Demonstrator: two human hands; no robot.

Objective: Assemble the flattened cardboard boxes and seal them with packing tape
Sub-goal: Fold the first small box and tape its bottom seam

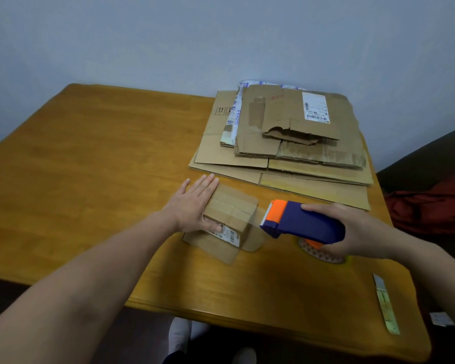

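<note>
- Small cardboard box (230,211) stands mid-tabletop (90,166), just in front of the stack of flattened boxes (294,143). Top flaps are closed with tape across them; lower flaps splay out flat on the wood.
- White shipping label (227,233) on the box's near face.
- Left hand (192,206): fingers straight and together, palm flat against the box's left side, thumb at the near face.
- Right hand (357,232): fingers wrapped round the blue-and-orange tape dispenser (302,222), held just right of the box, cutter end pointing at it. Cannot tell whether the tape bridges the gap.
- Flattened stack occupies the far right of the tabletop; top sheet is torn and labelled.
- Loose tape strip (385,303) lies near the tabletop's right edge.
</note>
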